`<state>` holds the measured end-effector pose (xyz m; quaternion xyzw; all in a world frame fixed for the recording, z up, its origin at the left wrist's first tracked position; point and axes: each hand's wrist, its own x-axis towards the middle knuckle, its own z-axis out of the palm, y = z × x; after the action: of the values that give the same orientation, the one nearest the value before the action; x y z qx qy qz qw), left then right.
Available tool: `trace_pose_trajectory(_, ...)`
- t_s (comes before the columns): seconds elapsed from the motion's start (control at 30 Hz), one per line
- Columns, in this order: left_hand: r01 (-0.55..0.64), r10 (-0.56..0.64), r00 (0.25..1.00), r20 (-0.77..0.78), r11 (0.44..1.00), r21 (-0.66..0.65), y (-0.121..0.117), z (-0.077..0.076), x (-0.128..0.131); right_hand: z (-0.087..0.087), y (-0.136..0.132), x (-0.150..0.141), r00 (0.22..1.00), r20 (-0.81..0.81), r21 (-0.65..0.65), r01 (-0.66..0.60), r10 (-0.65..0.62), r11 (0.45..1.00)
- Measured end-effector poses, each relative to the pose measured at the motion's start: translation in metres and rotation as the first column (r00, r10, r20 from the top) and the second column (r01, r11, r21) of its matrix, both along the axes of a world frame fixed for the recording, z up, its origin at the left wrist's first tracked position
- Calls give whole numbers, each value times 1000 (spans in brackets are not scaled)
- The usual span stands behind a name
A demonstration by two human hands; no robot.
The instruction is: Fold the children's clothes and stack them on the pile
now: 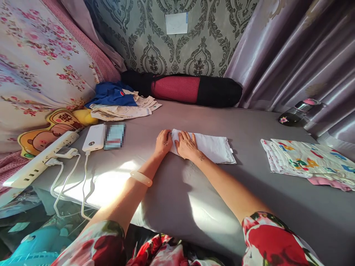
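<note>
A white cloth (pixel 212 146), folded into a long flat strip, lies on the grey sheet in front of me. It has a small tag at its right end. At its left end, my left hand (pixel 164 142) is closed, its fingers curled on the cloth's edge. My right hand (pixel 186 145) rests flat on the left part of the cloth, fingers apart and palm down. What lies under the right palm is hidden.
Folded patterned cloths (pixel 310 157) lie at right, near a dark bottle (pixel 298 111). At left are a power strip (pixel 41 160), a white power bank (pixel 94 137) with cables, and a blurred-out item (pixel 114 136). Behind sit stacked clothes (pixel 122 111) and a black-and-red roll (pixel 177 88).
</note>
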<state>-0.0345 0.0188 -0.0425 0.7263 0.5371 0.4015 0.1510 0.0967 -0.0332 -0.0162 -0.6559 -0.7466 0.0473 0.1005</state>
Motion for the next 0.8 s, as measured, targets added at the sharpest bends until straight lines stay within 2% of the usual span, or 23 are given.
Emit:
trace_pose_trajectory(0.3,-20,26,996,84,997,-74,-2,8,-1,-1,-1,-12,992,-14,74,-120,121,990)
trace_pose_trajectory(0.57,69,-66,995,79,997,-36,-7,13,-2,1,-1,-10,991,-30,73,-131,133,989)
trace_pose_trajectory(0.67,112,-112,992,51,994,-6,-8,13,-2,6,-5,-3,991,-55,83,-113,118,990)
trace_pose_trajectory(0.8,197,-193,978,-80,979,46,-9,10,1,11,-12,20,998,-35,132,-41,46,990)
